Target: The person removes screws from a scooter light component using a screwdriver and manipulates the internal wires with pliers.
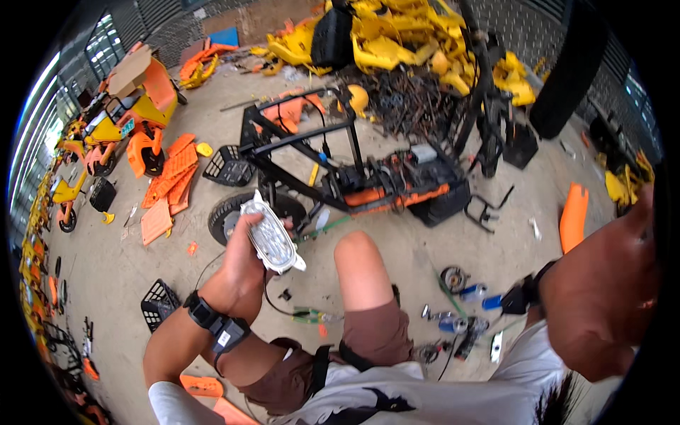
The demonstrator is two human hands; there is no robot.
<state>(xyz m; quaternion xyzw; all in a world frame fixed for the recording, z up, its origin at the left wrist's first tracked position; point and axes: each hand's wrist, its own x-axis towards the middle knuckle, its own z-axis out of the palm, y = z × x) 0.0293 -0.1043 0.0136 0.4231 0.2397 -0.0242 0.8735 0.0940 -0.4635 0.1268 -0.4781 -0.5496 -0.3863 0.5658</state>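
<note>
My left hand (pixel 243 256) is closed around an oval lamp (pixel 275 239) with a clear lens and a pale rim, lifted in front of my knees. A dark cable hangs below it. Behind the lamp lies a stripped black scooter frame (pixel 356 145) with a wheel (pixel 221 218) and orange panel parts. My right arm is raised, and my right hand (pixel 602 290) looms large and blurred at the right edge, close to the camera. Its fingers cannot be made out, nor whether anything is in them.
Yellow panels (pixel 389 46) and dark metal parts (pixel 418 99) are heaped at the back. Orange panels (pixel 170 177) and yellow-orange scooters (pixel 142 106) stand at left. Black baskets (pixel 230 166) sit nearby. Pliers (pixel 315 315), blue cans (pixel 453 324) and small parts lie near my knees.
</note>
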